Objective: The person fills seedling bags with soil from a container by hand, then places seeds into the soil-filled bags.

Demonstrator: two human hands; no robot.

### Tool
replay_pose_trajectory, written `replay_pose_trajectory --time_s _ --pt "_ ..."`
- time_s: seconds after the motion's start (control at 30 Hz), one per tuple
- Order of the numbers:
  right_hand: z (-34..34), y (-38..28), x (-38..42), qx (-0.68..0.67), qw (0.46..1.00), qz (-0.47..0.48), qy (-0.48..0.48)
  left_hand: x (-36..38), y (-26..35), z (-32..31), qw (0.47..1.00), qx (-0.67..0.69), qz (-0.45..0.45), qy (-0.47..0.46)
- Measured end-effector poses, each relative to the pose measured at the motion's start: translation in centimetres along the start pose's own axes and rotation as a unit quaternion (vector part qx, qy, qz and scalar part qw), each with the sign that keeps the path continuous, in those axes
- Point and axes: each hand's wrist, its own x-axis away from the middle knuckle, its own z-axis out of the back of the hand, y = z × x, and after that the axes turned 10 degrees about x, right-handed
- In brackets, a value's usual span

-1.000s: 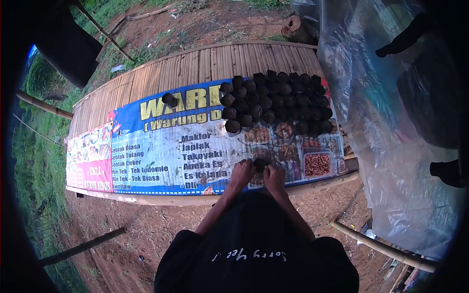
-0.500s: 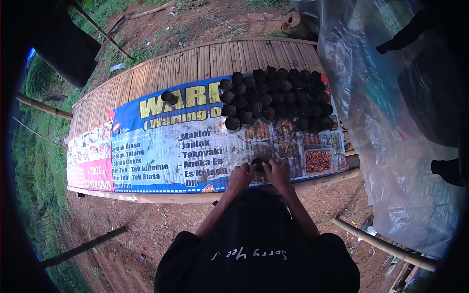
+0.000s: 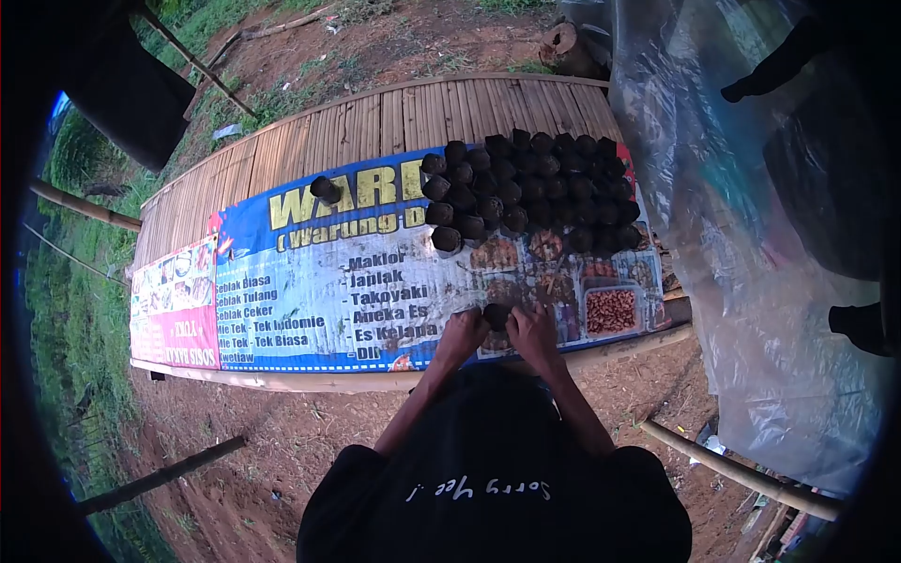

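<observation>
Near the front edge of the table, a small black seedling bag (image 3: 497, 316) stands between my two hands. My left hand (image 3: 465, 333) has its fingers closed on the bag's left side. On the opposite side, my right hand (image 3: 532, 332) grips it with bent fingers. Beyond my hands, several rows of similar black bags (image 3: 514, 219) stand packed together, the nearest ones showing dark contents. To the right of my right hand sits a clear plastic tub (image 3: 612, 308) of small reddish-brown seeds or nuts. Another black bag (image 3: 325, 190) stands alone at the left.
A printed banner (image 3: 282, 310) covers much of the bamboo-slat table (image 3: 357, 127). Translucent plastic sheeting (image 3: 751, 310) hangs along the right side. Bamboo poles (image 3: 741, 469) stick out at the sides, and a cut log (image 3: 568, 47) lies past the far edge.
My fingers have shifted slightly around the bag's rim, my right hand a little. The bag, the rows and the tub stay in place.
</observation>
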Motion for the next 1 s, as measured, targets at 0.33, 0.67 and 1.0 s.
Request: replay_pose_trajectory --time_s 0.33,0.67,1.0 --pt "-2.4 -0.4 1.4 -0.044 0.996 -0.074 0.035 -1.1 0.7 0.1 1.0 -0.01 -0.018 -0.001" --pt "-1.4 -0.7 1.7 -0.045 0.995 -0.085 0.035 -0.5 0.7 -0.2 1.0 -0.015 -0.019 -0.002" --pt "-3.2 -0.3 2.1 -0.025 0.995 -0.08 0.059 -1.3 0.1 -0.3 0.997 -0.027 -0.072 0.004"
